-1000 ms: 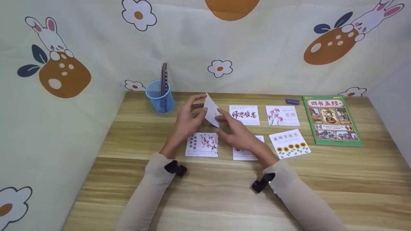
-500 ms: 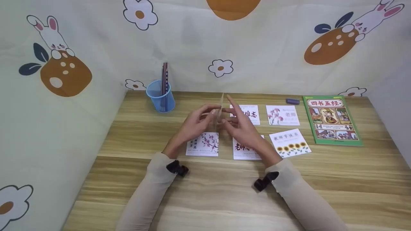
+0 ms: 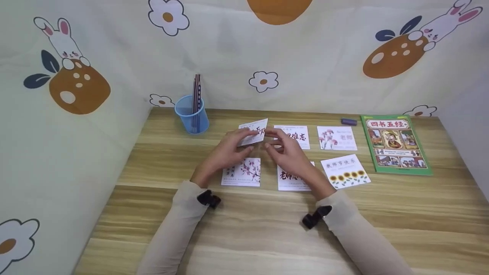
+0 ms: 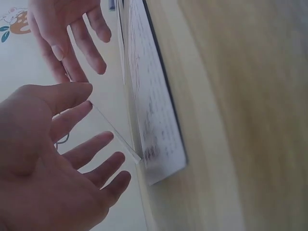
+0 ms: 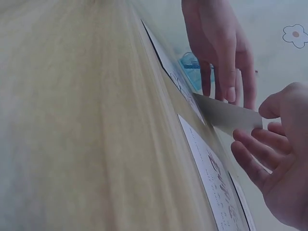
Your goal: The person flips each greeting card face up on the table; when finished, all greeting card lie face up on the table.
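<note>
A white greeting card (image 3: 253, 130) with dark red writing is held tilted above the table, its printed face showing in the head view. My left hand (image 3: 229, 149) holds it at the left, index finger across the print and thumb below. At the other end, my right hand (image 3: 287, 151) pinches the card's edge between thumb and fingers. The right wrist view shows the card's plain back (image 5: 228, 113) between the two hands. A blossom card (image 3: 247, 173) lies under the left hand, and a card with red writing (image 3: 290, 182) lies partly hidden under the right wrist.
Right of the hands lie another red-lettered card (image 3: 300, 139), a pink-flower card (image 3: 338, 138) and a sunflower card (image 3: 345, 172). Farther right is a green-bordered book (image 3: 397, 147), with a small purple cylinder (image 3: 348, 122) nearby. A blue cup (image 3: 193, 120) of pencils stands back left.
The held card has turned from its plain side, through edge-on, to its printed side. My right hand moved slightly right and up; the cards on the table stayed put.
</note>
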Demonstrator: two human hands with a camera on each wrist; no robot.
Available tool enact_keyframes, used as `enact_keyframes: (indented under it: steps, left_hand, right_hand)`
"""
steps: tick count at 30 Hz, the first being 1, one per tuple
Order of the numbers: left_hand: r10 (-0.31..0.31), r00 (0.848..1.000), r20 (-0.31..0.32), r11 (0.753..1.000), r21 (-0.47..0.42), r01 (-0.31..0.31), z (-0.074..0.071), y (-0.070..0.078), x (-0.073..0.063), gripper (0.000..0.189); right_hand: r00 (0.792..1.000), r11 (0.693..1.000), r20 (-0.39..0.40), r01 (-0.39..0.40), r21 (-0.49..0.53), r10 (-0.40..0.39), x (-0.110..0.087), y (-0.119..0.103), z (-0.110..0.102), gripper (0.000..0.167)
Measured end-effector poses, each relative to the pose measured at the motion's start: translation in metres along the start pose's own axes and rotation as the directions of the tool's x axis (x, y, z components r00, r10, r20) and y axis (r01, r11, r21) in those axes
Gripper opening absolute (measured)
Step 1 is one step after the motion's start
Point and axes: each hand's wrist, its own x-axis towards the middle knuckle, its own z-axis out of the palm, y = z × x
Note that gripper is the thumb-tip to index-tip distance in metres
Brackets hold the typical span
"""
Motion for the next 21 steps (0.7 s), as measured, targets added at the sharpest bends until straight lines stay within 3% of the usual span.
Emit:
enact_keyframes:
  steps: [8,12,17,21]
  left_hand:
    - [0.015,0.999,0.045,0.997,0.079,-0.019,-0.0003,-0.0007,-0.0019,0.058]
    - [-0.058,0.996,0.075,0.991,0.128,0.048,0.0000,-0.0002,-0.0027,0.059]
    - [-0.118,0.989,0.086,0.980,0.172,0.102,-0.0003,0.0001,-0.0026,0.058]
    - [-0.137,0.990,0.036,0.979,0.159,0.130,-0.0013,0.0013,-0.0019,0.062]
  right_hand:
    - [0.999,0.982,0.019,0.033,-0.187,-0.030,-0.0012,0.0026,-0.0007,0.044]
    - [0.998,0.953,0.052,0.057,-0.298,-0.044,-0.0024,0.0034,0.0002,0.041]
    - [0.995,0.947,0.084,0.070,-0.314,-0.046,-0.0019,0.0013,0.0008,0.038]
    - [0.996,0.952,0.079,0.064,-0.301,-0.042,0.0004,-0.0008,-0.0031,0.038]
